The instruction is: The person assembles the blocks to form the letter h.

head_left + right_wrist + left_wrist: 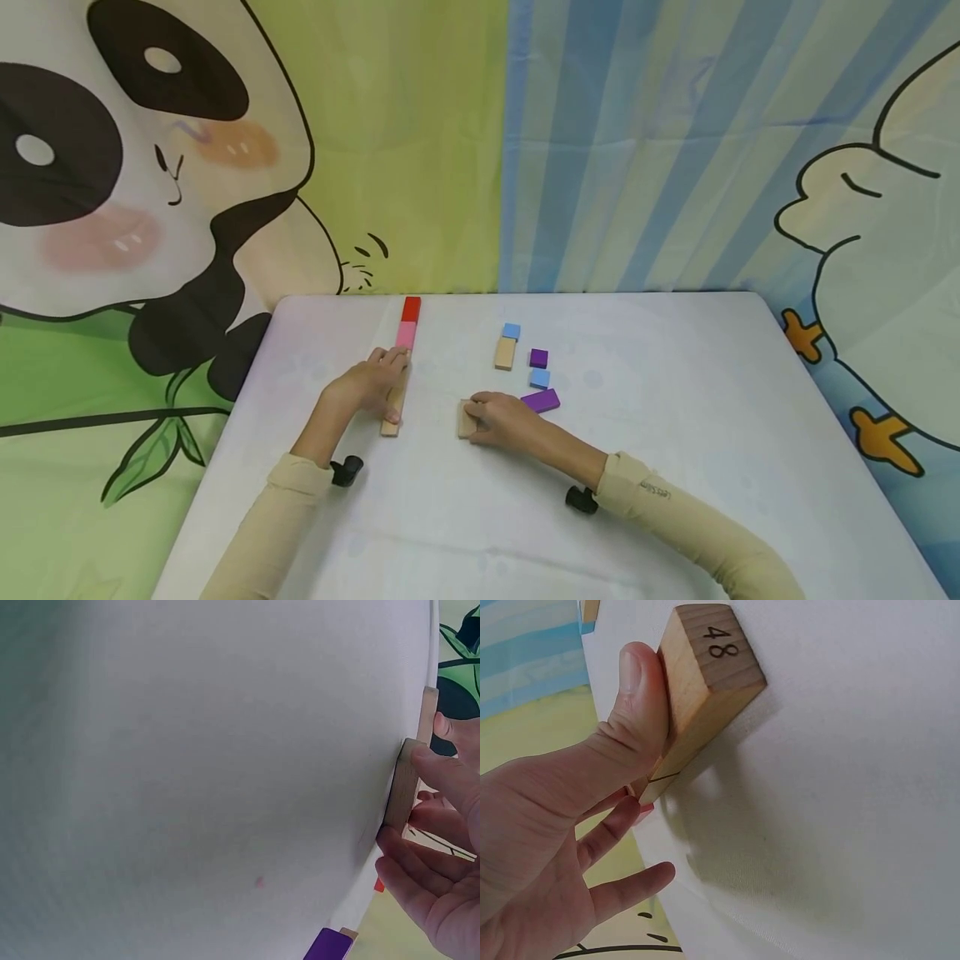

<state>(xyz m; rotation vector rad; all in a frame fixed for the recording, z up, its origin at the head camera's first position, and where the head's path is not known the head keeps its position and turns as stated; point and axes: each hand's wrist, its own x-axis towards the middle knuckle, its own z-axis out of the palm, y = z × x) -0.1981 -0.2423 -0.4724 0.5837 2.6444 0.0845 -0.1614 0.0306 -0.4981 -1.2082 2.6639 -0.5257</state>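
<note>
A line of blocks runs front to back on the left: a red block (411,308), a pink block (406,336), then wooden blocks. My left hand (370,383) lies along the wooden part, holding a wooden block (724,652) whose near end is marked 48. The thumb presses its side in the left wrist view; the index finger is mostly hidden behind it. To the right of this line, my right hand (508,419) grips another wooden block (403,784) between thumb and fingers, close over the table.
Right of the line, a blue block (512,331) touches a wooden block (505,354). Near them are a small purple block (538,358), another blue block (539,378) and a longer purple block (542,401) beside my right hand. The white table (660,350) meets printed curtains behind.
</note>
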